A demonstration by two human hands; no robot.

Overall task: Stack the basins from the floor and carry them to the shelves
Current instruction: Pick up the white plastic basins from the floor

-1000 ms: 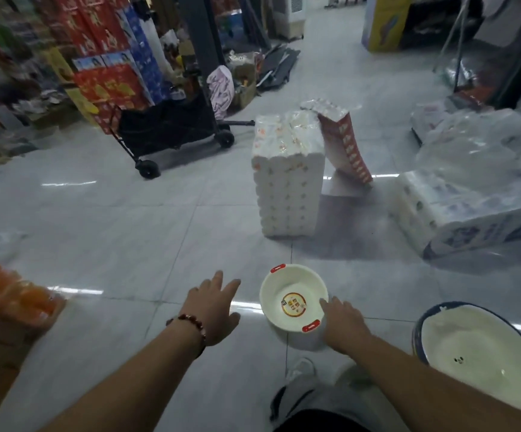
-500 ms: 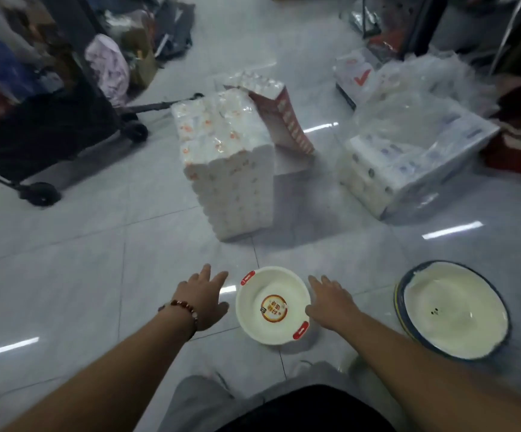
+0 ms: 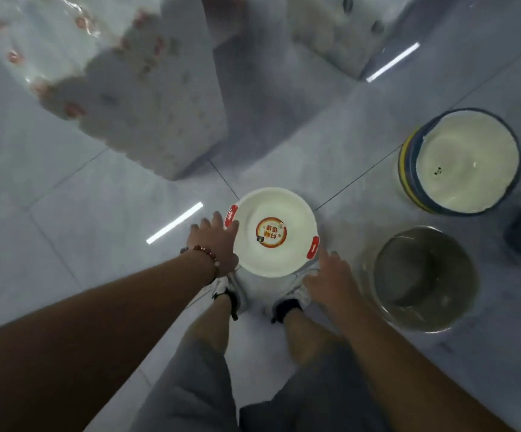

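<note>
A small white basin (image 3: 279,260) with two red handles and a round orange label inside stands on the tiled floor just ahead of my feet. My left hand (image 3: 217,244) is at its left red handle with fingers extended, touching the rim. My right hand (image 3: 327,275) reaches beside the right red handle, fingers straight, just short of the rim. A larger cream basin with a dark blue rim (image 3: 462,163) sits on the floor to the right. Nearer me on the right stands a grey metal basin (image 3: 424,275).
A tall wrapped pack of tissue rolls (image 3: 134,98) stands on the floor straight ahead at the left. Another wrapped pack (image 3: 331,32) lies farther back at the right. My two shoes (image 3: 231,291) are directly below the white basin.
I have bent down, so the view now looks straight at the floor. Both hands have closed in on the white basin's handles. The grey metal basin has come into view.
</note>
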